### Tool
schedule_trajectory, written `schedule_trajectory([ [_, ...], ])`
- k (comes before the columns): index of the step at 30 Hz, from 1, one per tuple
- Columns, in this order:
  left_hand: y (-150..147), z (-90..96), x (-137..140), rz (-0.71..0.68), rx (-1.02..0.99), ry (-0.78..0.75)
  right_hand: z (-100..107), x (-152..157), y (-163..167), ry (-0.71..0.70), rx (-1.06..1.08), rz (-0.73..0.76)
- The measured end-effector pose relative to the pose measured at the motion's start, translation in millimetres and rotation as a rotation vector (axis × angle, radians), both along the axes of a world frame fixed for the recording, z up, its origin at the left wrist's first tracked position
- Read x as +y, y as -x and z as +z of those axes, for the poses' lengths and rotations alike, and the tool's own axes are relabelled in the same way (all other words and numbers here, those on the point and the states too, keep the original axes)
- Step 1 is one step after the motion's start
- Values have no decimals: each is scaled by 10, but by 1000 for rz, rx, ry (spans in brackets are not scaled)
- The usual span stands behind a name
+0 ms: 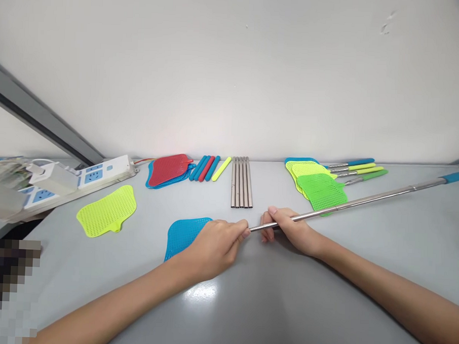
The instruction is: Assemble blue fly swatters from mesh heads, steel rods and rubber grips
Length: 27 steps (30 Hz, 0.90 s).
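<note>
A fly swatter with a blue mesh head (pixel 184 234) is held across the front of me. Its telescopic metal rod (pixel 373 197) is drawn out long, slanting up to a blue grip (pixel 457 176) at the right edge. My left hand (pixel 220 245) is closed over the joint between head and rod, hiding it. Further along, my right hand (pixel 288 228) is closed around the rod, thumb on top. Just beyond my hands lie several bare metal rods (pixel 242 182) side by side.
At left are a loose yellow swatter head (pixel 108 211) and a power strip (pixel 103 171) with plugs. Red and blue heads (pixel 171 170) lie near several coloured grips (pixel 209 168) by the wall. Assembled swatters (pixel 322 191) with green, yellow and blue heads overlap at right.
</note>
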<state>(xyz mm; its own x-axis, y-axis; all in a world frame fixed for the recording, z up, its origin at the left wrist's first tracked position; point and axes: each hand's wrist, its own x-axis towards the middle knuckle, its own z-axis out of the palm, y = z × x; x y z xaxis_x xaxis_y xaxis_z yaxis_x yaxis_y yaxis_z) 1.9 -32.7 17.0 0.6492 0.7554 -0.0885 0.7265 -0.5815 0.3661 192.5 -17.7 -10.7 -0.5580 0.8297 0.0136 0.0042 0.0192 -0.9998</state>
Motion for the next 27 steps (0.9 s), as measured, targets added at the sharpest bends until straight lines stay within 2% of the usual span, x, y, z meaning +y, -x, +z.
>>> schedule_trajectory([
  [10,-27,32,-38,-26,-13,20,-2,-36,78,-65,-70,59],
  [18,-21,23,-15,-34,-26,-56,25,-27,72,3,-69,-23],
  [22,-12,33,4,-38,-130,-82,46,-22,72,12,-86,-49],
  [25,-6,119,-13,-21,-253,-186,38,-16,68,5,-67,-54],
  [27,-5,241,-67,-22,-297,-242,32,-14,64,10,-55,-65],
])
